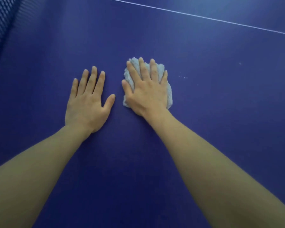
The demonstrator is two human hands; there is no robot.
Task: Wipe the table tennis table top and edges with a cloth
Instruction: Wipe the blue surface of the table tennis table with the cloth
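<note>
Cloth (pixel 169 94), white, crumpled on blue desk (pixel 220 112): my right hand (pixel 146 89) presses it flat-fingered; left hand (pixel 89 102) flat, released, just left.

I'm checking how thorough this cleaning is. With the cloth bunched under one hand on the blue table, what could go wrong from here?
1. The cloth is crumpled small under the right hand, so each stroke may cover a narrow strip and leave streaks.
2. The white specks just right of the cloth could be missed.
3. The bare left hand lies flat on the table and may leave prints.
</note>
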